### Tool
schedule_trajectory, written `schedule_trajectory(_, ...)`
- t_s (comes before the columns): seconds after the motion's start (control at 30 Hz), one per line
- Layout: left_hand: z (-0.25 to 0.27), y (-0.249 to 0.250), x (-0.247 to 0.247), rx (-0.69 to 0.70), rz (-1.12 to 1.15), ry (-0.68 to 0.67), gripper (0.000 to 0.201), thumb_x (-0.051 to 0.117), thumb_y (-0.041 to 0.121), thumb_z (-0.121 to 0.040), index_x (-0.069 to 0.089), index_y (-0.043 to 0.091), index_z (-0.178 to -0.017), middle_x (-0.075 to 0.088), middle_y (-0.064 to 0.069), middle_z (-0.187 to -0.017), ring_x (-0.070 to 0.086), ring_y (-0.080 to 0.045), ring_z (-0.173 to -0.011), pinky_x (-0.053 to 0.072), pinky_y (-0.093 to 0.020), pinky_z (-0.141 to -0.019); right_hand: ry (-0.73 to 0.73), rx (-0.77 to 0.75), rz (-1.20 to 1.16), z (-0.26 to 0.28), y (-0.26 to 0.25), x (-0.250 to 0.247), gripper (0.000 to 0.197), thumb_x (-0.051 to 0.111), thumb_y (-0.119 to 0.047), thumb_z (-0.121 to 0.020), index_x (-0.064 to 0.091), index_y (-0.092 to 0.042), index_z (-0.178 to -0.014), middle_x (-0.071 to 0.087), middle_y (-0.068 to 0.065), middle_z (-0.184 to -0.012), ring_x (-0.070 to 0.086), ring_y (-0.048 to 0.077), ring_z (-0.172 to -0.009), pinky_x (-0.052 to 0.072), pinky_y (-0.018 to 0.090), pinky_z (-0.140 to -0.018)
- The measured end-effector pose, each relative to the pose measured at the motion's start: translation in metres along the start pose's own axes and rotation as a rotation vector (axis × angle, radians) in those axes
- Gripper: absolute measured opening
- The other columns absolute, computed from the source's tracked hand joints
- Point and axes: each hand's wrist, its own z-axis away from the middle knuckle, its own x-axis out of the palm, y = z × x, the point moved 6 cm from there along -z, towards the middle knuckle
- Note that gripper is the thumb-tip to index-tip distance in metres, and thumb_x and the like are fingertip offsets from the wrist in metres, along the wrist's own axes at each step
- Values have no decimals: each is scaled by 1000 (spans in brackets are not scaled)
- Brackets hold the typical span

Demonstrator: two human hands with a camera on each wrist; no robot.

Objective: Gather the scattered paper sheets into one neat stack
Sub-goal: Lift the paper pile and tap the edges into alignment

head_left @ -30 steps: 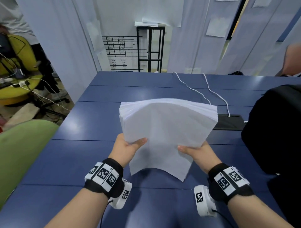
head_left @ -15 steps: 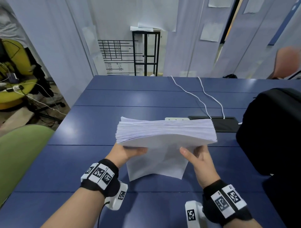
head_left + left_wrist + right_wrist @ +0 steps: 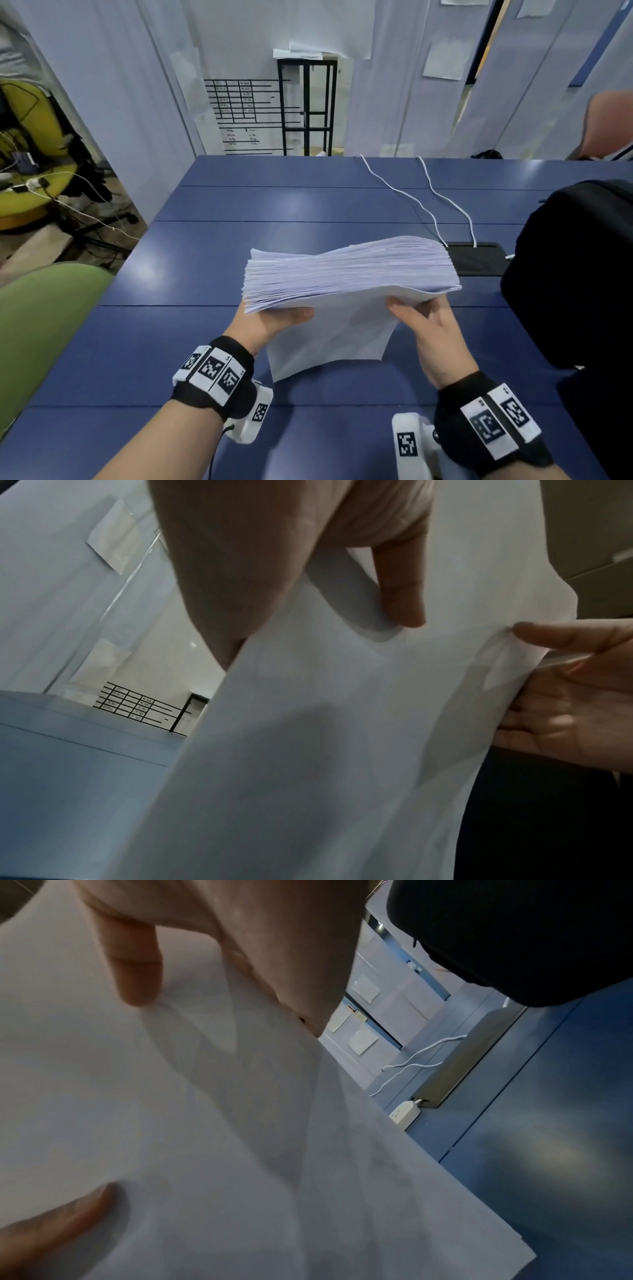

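1. The stack of paper [image 3: 349, 270] is held upright above the blue table [image 3: 205, 257], its long edge up and its lower edge near the tabletop; whether that edge touches, I cannot tell.
2. The left hand [image 3: 267, 325] grips the stack's left side, thumb across the near face and fingers behind.
3. The right hand [image 3: 431, 329] holds the right side more loosely: thumb on the near sheet, palm partly open beside the edge.
4. The top edge looks ragged toward the left, so the sheets likely are not yet flush.
5. To do this well, loosen both grips just enough for the sheets to slide, tap the lower edge on the table, then turn and tap a short side.
6. Keep clear of the black bag [image 3: 575, 281] on the right.
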Motion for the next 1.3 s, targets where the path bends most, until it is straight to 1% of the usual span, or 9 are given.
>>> schedule_trajectory(0.13,-1,4,-1,49,7,55,58,89,24,-46,71,20,-101,75,-1,-102,70,-18,-100,56,-30,-82,-29,1,104,-7,-1,1,33,62,1,-87,56,-3,-119,71,2,-112,65,13,-107,52,21,-87)
schedule_trajectory(0.23,-3,11,-6,93,-22,122,45,89,17,-50,75,28,-91,76,1,-96,71,-17,-94,57,-35,-84,-50,-17,171,-12,-6,-1,30,72,-4,-77,64,-5,-105,75,-7,-96,69,5,-91,52,20,-78)
schedule_trajectory(0.37,-2,15,-11,114,10,172,70,87,28,-53,62,2,-113,72,-13,-106,69,-28,-102,52,-52,-95,-160,29,118,-13,-6,4,45,74,-4,-64,70,-19,-106,75,-1,-103,69,11,-99,53,18,-79)
schedule_trajectory(0.5,6,21,-12,169,44,281,82,83,27,-58,45,15,-130,61,-6,-124,58,-20,-118,45,-38,-103,-253,32,168,-18,-9,15,43,79,-3,-64,75,-28,-99,74,-1,-105,68,12,-102,53,22,-82)
schedule_trajectory(0.6,7,26,-12,177,112,280,83,81,27,-62,41,18,-134,57,-5,-131,54,-19,-124,41,-41,-109,-317,47,235,-22,-10,25,42,80,-5,-69,74,-28,-103,71,6,-111,65,16,-105,53,29,-90)
schedule_trajectory(0.67,6,32,-15,196,127,305,94,81,28,-63,34,11,-142,53,-10,-138,51,-21,-129,38,-44,-111,-268,57,223,-25,-10,26,31,77,-3,-74,75,-25,-95,74,2,-102,68,12,-98,54,24,-85)
schedule_trajectory(0.8,4,47,-9,181,107,181,58,77,29,-63,61,14,-116,71,0,-111,66,-16,-105,50,-39,-95,-49,64,141,-31,-9,16,15,66,-3,-81,70,-15,-90,76,-6,-84,70,8,-79,55,20,-70)
schedule_trajectory(0.97,3,59,6,235,-80,134,80,79,26,-70,45,16,-141,63,5,-130,59,-11,-120,48,-32,-101,57,28,64,-31,-10,15,14,70,-9,-76,70,-15,-89,76,-5,-82,70,8,-76,55,19,-66)
schedule_trajectory(1.3,6,77,1,325,-3,386,26,72,20,-75,59,26,-96,71,11,-92,67,-8,-86,54,-26,-78,57,-64,85,-14,-24,9,21,61,8,-84,68,-12,-85,75,-10,-74,70,2,-70,52,14,-60)
